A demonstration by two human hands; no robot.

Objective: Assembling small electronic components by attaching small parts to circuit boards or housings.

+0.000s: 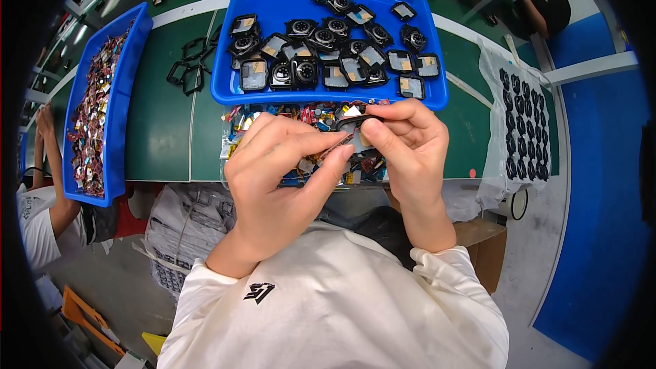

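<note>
My right hand (417,147) grips a black watch case (361,120) between thumb and fingers, tilted so its edge shows. My left hand (273,164) pinches a thin part with a reddish edge (336,145) against the case; its exact kind is hard to make out. Both hands are close together over a pile of small electronic parts (301,111) with coloured flex pieces and wires, partly hidden by my fingers. Just beyond them stands a blue tray (273,1) with many black watch cases (322,37), some showing round sensor backs, others open frames.
On the left, a long blue bin (119,126) holds a heap of small parts. Black frames (194,78) lie between bin and tray. Rows of watch cases (525,126) sit on white plastic at right. A co-worker's arm (58,164) shows at far left. A cardboard box (488,242) stands below.
</note>
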